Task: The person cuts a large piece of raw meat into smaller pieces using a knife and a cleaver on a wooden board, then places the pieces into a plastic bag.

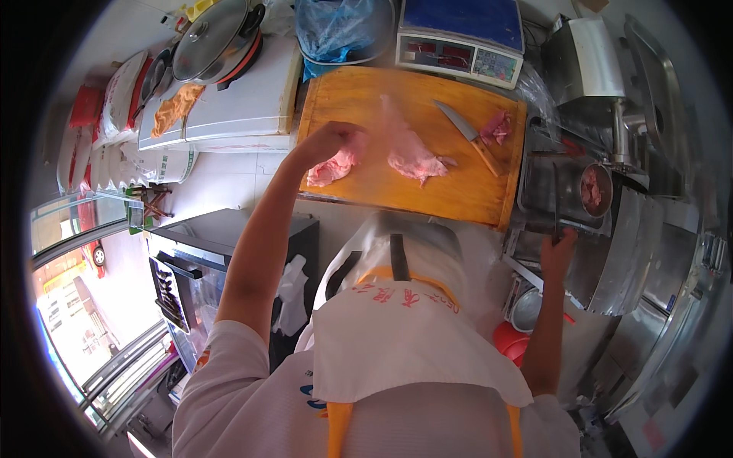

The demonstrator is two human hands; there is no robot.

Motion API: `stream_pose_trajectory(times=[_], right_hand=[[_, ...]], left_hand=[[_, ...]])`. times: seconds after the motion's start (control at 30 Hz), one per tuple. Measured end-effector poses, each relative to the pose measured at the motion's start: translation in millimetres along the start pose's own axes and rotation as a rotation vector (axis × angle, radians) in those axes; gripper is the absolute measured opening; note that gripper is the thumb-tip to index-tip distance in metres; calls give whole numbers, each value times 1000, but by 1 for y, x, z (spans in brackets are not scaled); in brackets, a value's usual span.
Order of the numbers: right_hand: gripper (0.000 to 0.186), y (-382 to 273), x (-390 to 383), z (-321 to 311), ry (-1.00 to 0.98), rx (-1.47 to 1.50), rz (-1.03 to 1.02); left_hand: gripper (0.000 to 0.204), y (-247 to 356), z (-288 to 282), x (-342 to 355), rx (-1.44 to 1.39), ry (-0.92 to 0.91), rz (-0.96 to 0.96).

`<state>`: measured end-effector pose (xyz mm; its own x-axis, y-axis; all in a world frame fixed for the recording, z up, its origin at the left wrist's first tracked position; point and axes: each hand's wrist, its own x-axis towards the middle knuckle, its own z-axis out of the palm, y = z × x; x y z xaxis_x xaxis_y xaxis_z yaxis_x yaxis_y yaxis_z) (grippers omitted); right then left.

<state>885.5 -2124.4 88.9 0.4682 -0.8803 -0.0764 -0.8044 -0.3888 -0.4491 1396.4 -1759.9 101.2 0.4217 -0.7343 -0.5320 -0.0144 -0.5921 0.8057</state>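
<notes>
Apron [416, 343] foremost, meat [330, 169] against left grip [330, 141]

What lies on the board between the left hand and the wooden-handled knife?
In the head view, a piece of raw meat lies between the left hand and the knife.
</notes>
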Motion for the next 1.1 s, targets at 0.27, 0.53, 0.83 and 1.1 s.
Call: stream_pose_trajectory(times=[0.27, 0.53, 0.83, 1.1], right_hand=[[25, -132, -90, 8, -126, 249, 67], [19, -299, -109, 99, -346, 239, -552], [31, -325, -127, 151, -440, -41, -510], [27, -365, -94, 179, -509, -67, -492]], left_hand=[[24, -2, 45, -9, 478, 602, 270], [30, -23, 79, -27, 508, 744, 637], [19, -47, 77, -10, 332, 773, 572], [20, -74, 77, 2, 326, 720, 553]])
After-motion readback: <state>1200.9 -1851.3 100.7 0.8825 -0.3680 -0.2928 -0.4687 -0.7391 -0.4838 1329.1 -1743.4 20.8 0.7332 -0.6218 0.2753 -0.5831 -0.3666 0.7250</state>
